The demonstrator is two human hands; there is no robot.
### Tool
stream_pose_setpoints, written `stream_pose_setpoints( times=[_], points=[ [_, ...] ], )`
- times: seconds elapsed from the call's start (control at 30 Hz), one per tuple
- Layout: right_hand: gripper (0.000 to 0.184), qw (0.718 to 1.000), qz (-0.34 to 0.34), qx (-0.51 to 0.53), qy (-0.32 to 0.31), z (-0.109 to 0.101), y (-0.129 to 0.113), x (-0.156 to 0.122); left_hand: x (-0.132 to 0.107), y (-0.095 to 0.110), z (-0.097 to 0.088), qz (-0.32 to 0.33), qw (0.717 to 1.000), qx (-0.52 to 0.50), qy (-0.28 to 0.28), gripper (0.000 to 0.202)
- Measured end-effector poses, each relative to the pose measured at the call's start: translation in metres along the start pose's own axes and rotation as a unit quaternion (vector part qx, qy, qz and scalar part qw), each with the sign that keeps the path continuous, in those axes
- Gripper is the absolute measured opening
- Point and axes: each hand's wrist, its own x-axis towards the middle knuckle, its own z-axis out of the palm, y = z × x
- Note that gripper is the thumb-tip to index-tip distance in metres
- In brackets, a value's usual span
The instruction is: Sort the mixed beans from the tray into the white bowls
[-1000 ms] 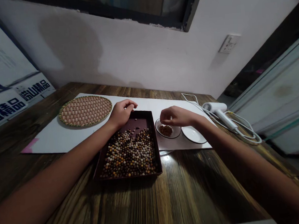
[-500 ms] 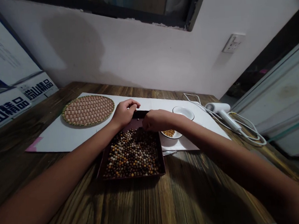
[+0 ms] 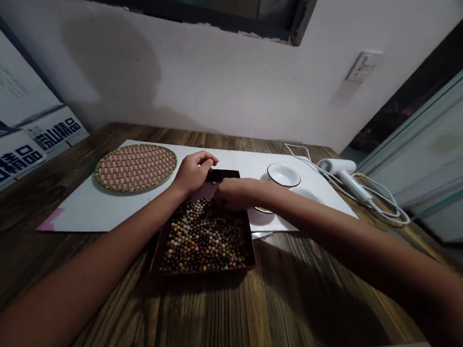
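Observation:
A dark maroon rectangular tray (image 3: 249,241) holds many small round beads (image 3: 204,239) in white, orange and dark brown. My left hand (image 3: 195,172) rests by the tray's far left edge with its fingers curled; whether anything lies inside them is hidden. My right hand (image 3: 235,193) reaches down over the far right part of the tray, fingertips bunched together at the beads. What those fingers pinch is too small and shaded to make out. Partly behind my right forearm is a white bowl (image 3: 262,211) with yellow-orange beads in it.
Under the tray's far part lies a white board (image 3: 87,212). It also bears a round woven mat (image 3: 136,168), a dark-rimmed white bowl (image 3: 283,175) and another white dish (image 3: 308,193). To the right is a corded white hair dryer (image 3: 348,178); printed boxes (image 3: 27,151) stand left.
My right hand has moved left and slightly down, further over the beads, and its forearm now covers more of the bead bowl. My left hand has stayed nearly still.

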Motion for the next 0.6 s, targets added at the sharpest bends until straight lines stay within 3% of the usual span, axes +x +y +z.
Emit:
stream_pose_setpoints(
  times=[0.13, 0.3, 0.6],
  points=[
    [0.02, 0.997, -0.013, 0.075, 0.015, -0.007, 0.005, -0.005, 0.0, -0.001, 0.0, 0.002, 1.0, 0.008, 0.004, 0.018],
    [0.033, 0.985, 0.048, 0.154, 0.054, -0.018, 0.011, -0.018, 0.0, -0.001, 0.0, 0.008, 1.0, 0.009, 0.0, 0.018],
    [0.025, 0.998, 0.066, -0.003, -0.004, -0.011, 0.001, -0.015, -0.001, 0.001, 0.0, 0.002, 1.0, 0.016, -0.002, 0.019]
  ],
)
